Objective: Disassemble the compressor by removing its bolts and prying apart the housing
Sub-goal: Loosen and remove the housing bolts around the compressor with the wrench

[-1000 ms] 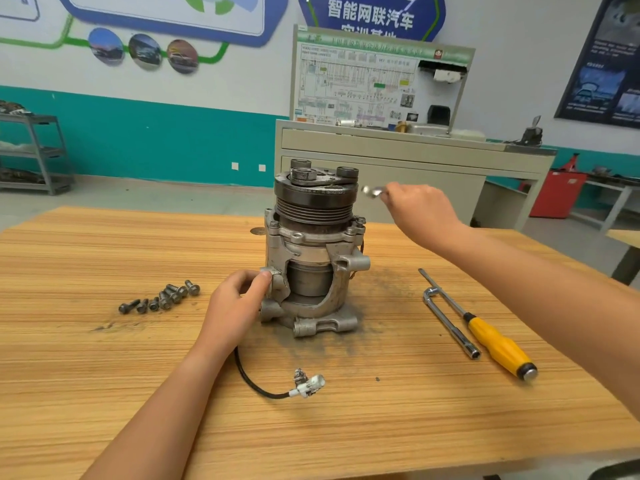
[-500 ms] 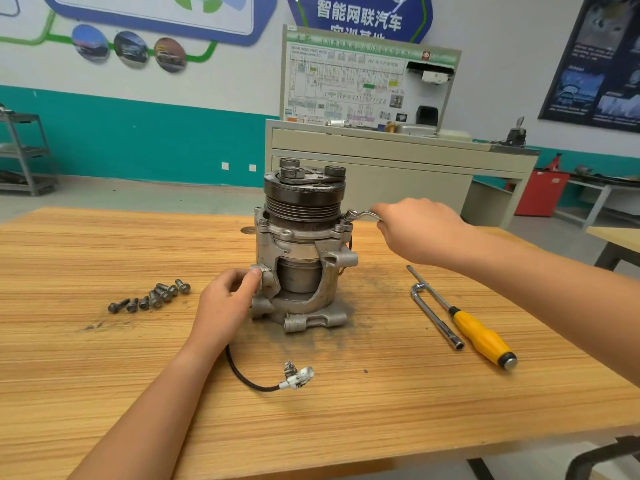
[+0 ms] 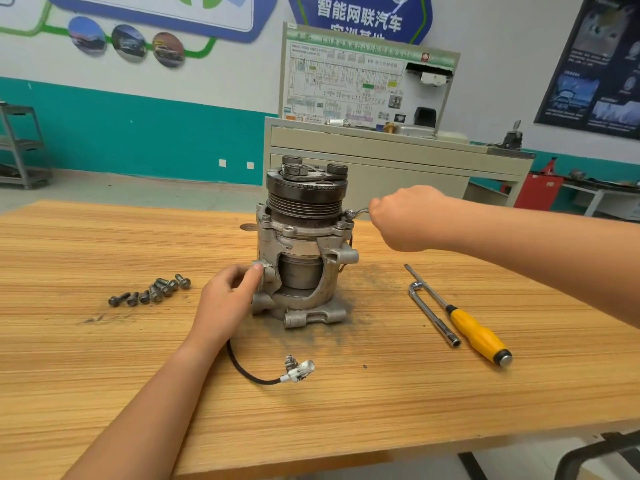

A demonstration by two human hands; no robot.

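The compressor (image 3: 303,244) stands upright on the wooden table (image 3: 346,403), dark pulley on top, grey housing below. My left hand (image 3: 227,299) grips a lug on the housing's lower left side. My right hand (image 3: 405,218) holds a small metal wrench (image 3: 358,212) whose ring end sits on a bolt at the housing's upper right flange. Several removed bolts (image 3: 152,291) lie in a row to the left. A black cable with a white connector (image 3: 298,370) trails from the compressor toward me.
An L-shaped socket wrench (image 3: 433,315) and a yellow-handled screwdriver (image 3: 479,336) lie right of the compressor. Dark grime surrounds the base. A grey training cabinet (image 3: 381,150) stands behind the table, and a metal shelf (image 3: 20,147) stands at far left.
My right hand came down from above the pulley and set the wrench on the upper right flange bolt. My left hand kept its hold on the housing.
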